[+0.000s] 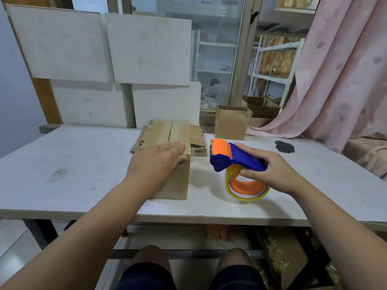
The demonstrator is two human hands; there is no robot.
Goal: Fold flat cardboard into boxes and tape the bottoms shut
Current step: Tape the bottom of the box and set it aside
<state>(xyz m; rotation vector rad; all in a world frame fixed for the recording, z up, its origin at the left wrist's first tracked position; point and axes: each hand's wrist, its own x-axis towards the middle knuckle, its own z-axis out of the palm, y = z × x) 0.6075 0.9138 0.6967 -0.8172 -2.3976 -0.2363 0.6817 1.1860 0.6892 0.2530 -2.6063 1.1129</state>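
Head view shows the left hand lying flat on an apparently taped box mid-table, the right hand at three o'clock gripping the tape dispenser (an upright carton stands at one o'clock), with flat cardboard at twelve still unfolded.

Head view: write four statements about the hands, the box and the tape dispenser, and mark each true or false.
1. The left hand lies flat on top of the box. True.
2. The right hand holds scissors. False: it grips the tape dispenser.
3. The tape dispenser is pressed on the box. False: it is to the box's right, apart from it.
4. Flat cardboard lies behind the box on the table. True.
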